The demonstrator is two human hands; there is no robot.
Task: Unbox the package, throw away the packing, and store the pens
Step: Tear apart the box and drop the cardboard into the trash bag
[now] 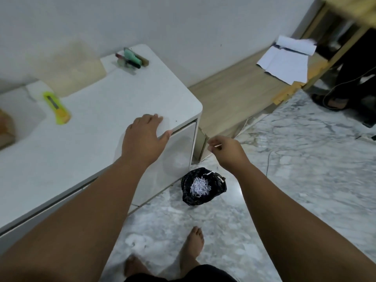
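My left hand (144,137) lies flat on the front right corner of the white desk (101,110), thumb hooked over the edge, holding nothing. My right hand (227,151) hovers beyond the desk's corner, above the floor, fingers pinched on a thin white paper strip (216,146). Below it on the floor stands a bin lined with a black bag (203,187), holding white shredded paper (199,187). At the desk's far end several pens (130,61) lie in a clear holder beside a green object. A cardboard box edge (6,127) shows at far left.
A yellow utility knife (57,107) lies on the desk's left part. My bare feet (191,249) stand on the marble floor. A wooden board (240,92) with white papers (286,62) runs along the wall. Another person's sandalled foot (329,101) is at right.
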